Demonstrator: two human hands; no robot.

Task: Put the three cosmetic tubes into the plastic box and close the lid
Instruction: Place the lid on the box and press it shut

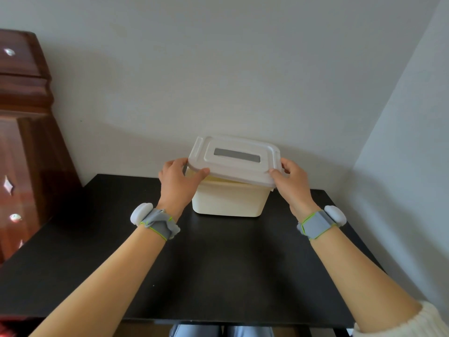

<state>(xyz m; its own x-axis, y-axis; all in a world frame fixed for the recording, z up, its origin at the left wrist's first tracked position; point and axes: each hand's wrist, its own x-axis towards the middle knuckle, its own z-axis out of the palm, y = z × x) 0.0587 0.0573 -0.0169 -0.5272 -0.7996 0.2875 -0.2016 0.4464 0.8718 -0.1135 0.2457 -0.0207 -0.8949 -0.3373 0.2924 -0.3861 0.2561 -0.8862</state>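
Note:
A cream plastic box stands at the far middle of the black table. Its white lid, with a grey handle strip on top, lies over the box opening, slightly tilted, with a gap showing at the front left. My left hand grips the lid's left end, thumb on the front rim. My right hand grips the lid's right end. No cosmetic tubes are in view; the inside of the box is hidden by the lid.
The black table runs from the wall to its near edge at the bottom. A dark red wooden cabinet stands at the left. White walls close the back and right side. Grey bands with white pods sit on both wrists.

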